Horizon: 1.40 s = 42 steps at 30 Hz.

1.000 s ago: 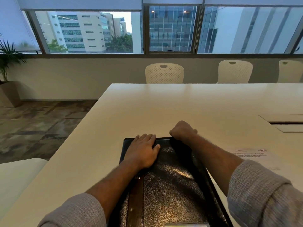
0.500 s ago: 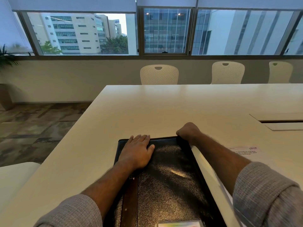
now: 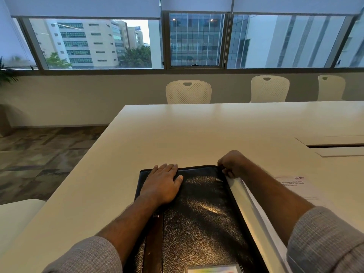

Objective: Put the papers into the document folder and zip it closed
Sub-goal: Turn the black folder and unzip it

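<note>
Now, in the head view, the black textured-leather document folder (image 3: 204, 209) lies closed on the pale worktop (image 3: 177, 134), filling the lower centre of the frame. The left hand (image 3: 163, 184) rests flat on its far left part, fingers spread wide, gripping nothing, only pressing the cover down. The right hand (image 3: 230, 164) is curled tight at the folder's far right corner, apparently pinching the zip pull, though the pull itself is hidden. Compared with half a second back, that fist has travelled rightwards from the middle of the far edge to the corner, so the zip seems to be rounding the bend. A white printed sheet (image 3: 295, 184) lies beside the folder at right, under the right forearm, outside the folder.
</note>
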### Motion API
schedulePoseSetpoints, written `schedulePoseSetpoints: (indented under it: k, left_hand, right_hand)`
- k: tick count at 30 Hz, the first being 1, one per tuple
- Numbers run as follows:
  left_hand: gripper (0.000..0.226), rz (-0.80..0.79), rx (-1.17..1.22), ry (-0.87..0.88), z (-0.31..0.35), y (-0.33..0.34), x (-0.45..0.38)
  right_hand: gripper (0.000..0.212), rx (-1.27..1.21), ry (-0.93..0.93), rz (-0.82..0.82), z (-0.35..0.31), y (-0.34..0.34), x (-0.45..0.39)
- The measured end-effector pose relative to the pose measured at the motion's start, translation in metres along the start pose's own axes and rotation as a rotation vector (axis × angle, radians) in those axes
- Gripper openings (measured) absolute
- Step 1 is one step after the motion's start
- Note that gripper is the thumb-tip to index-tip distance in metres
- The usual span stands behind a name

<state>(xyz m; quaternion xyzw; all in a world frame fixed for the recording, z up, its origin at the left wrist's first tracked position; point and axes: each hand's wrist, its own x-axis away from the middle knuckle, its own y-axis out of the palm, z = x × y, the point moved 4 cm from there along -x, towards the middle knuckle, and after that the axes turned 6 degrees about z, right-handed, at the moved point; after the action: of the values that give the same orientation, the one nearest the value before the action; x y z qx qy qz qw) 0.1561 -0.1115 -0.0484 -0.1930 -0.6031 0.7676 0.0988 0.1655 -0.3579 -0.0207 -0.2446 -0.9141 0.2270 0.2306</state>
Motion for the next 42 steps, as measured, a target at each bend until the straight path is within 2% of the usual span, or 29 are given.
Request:
schedulePoseSetpoints:
  k: [6,8,11,13,15,17,19,21,25,29,42]
  left_hand:
    - [0.062,0.004,0.005,-0.004,0.000,0.000,0.000]
    - [0.062,0.007,0.011,-0.002,0.000,0.000,-0.001]
    - [0.062,0.009,0.012,0.004,0.000,0.000,-0.001]
    - [0.060,0.023,0.019,0.012,-0.001,0.000,-0.001]
    - [0.056,0.057,0.050,0.073,0.001,-0.003,0.001]
    - [0.053,0.082,0.100,0.212,0.008,-0.006,0.005]
    - [0.054,0.033,0.123,0.315,0.015,-0.007,0.008]
    - [0.055,-0.032,0.108,0.312,0.015,-0.006,0.008]
    - [0.057,-0.055,0.081,0.276,0.015,-0.004,0.006]
    - [0.059,-0.051,0.084,0.264,0.014,-0.003,0.005]
    - [0.059,-0.056,0.079,0.244,0.015,-0.005,0.006]
  right_hand:
    - [0.009,-0.067,0.061,-0.068,0.005,-0.006,0.003]
    - [0.011,-0.056,0.037,-0.149,0.008,-0.011,0.004]
    - [0.016,-0.040,-0.074,-0.334,0.009,-0.020,0.008]
    - [0.018,0.066,-0.231,-0.379,0.008,-0.025,0.011]
    - [0.015,0.212,-0.409,-0.313,0.007,-0.026,0.015]
    - [0.013,0.341,-0.602,-0.189,0.004,-0.023,0.019]
    - [0.012,0.470,-0.758,-0.066,0.003,-0.020,0.022]
    - [0.013,0.532,-0.841,0.027,0.006,-0.020,0.025]
    - [0.014,0.614,-0.960,0.170,0.015,-0.026,0.031]
    - [0.015,0.610,-0.996,0.238,0.024,-0.030,0.039]
    - [0.016,0.557,-0.971,0.225,0.044,-0.039,0.066]
